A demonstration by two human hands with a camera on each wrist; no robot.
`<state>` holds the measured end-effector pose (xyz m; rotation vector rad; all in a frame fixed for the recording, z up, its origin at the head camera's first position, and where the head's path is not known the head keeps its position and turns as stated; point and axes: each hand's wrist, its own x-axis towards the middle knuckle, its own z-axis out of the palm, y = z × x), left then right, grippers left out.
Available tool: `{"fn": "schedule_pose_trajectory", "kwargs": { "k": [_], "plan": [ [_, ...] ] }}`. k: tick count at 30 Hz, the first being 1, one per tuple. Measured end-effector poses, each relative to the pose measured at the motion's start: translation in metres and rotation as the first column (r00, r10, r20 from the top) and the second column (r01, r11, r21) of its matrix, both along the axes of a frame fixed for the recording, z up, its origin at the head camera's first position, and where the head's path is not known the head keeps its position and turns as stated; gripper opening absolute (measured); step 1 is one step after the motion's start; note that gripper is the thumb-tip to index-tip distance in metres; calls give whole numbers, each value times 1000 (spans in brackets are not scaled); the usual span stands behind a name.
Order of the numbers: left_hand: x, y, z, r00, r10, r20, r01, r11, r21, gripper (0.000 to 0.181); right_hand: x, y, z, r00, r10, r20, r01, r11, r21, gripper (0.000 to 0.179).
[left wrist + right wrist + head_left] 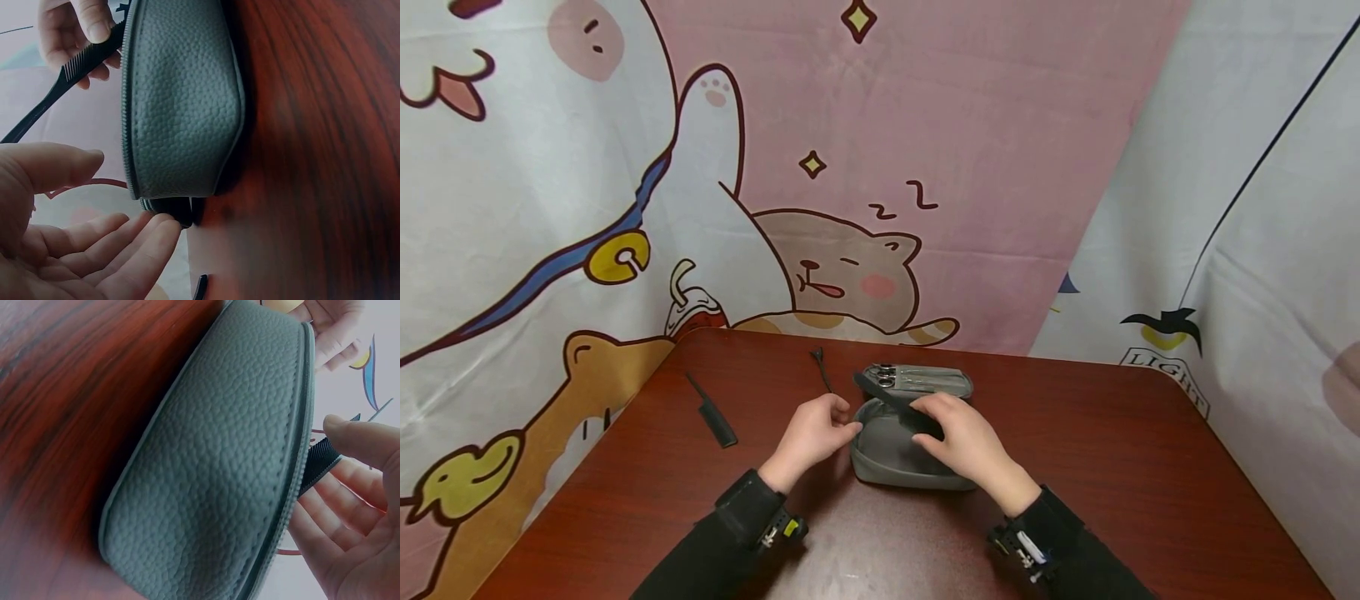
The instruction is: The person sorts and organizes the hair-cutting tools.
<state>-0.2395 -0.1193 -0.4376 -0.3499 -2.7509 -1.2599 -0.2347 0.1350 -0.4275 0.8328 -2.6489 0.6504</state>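
A grey zippered leather-look pouch (910, 472) lies unzipped on the table, its lid (932, 381) folded back behind it. Over its opening, my right hand (966, 437) holds a black comb (887, 395) with fine teeth and a thin handle. The thumb presses on the toothed part in the left wrist view, and the handle points away to the far left. My left hand (815, 437) is at the pouch's left rim, thumb and fingers apart with nothing between them. In the left wrist view its fingertips (165, 228) reach the pouch's back corner.
Metal scissors (886, 375) show in the lid's clear pocket. A second black comb (717, 421) with a thin tail lies to the left on the brown table (1112, 467). Behind the pouch lies a thin black item (820, 367). A cartoon-printed cloth (985, 167) hangs beyond the table.
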Motion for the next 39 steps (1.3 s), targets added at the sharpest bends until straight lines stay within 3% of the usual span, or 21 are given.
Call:
{"fn": "schedule_pose_trajectory", "kwargs": {
  "k": [11, 15, 23, 39],
  "plan": [
    [-6, 2, -3, 1000, -3, 3, 3, 999, -52, 16, 0, 5, -3, 1000, -7, 10, 6, 999, 48, 44],
    [-8, 2, -4, 1000, -13, 24, 13, 999, -32, 10, -1, 6, -5, 1000, -10, 21, 9, 998, 60, 43],
    [-10, 2, -5, 999, -11, 53, 11, 1000, 2, 12, -1, 8, -6, 999, -14, 39, 9, 992, 122, 40],
    [-11, 1, -5, 998, 13, 68, -12, 1000, -7, 12, -3, 9, -11, 999, -9, 35, 0, 969, 245, 38]
  ]
}}
